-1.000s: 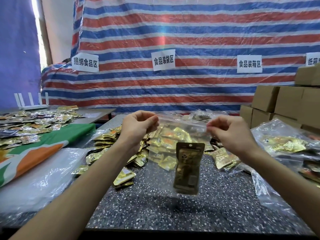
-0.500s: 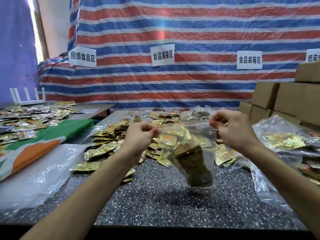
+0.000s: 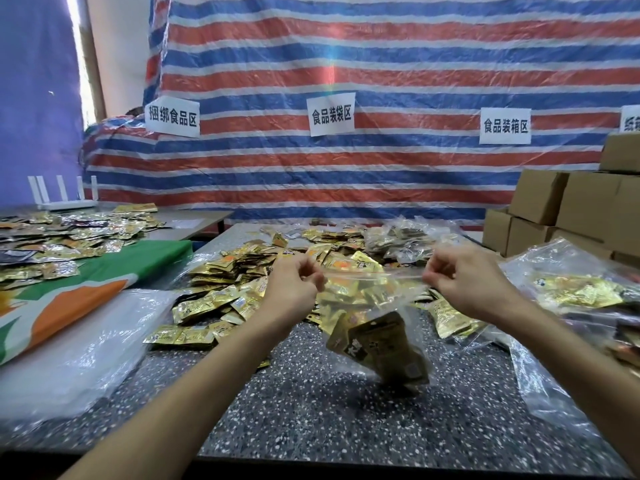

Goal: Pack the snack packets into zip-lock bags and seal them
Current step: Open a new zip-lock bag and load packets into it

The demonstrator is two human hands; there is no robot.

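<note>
Clear plastic pulled taut: the zip-lock bag (image 3: 374, 306) hangs at centre frame, just above the counter (image 3: 311, 410). Each top corner is pinched in a closed grip, the left hand (image 3: 294, 289) at one end of the zip strip and the right hand (image 3: 471, 282) at the other. A dark-gold snack packet (image 3: 384, 348) sits low inside. This looks like the sealing step; whether the strip is shut I cannot tell, so next the fingers likely need to press along it end to end. Loose gold packets (image 3: 235, 275) heap on the speckled counter behind the hands. Filled bags (image 3: 571, 289) lie at right, cardboard boxes (image 3: 568, 209) are stacked upper right, and a striped tarpaulin (image 3: 381, 64) hangs behind.
</note>
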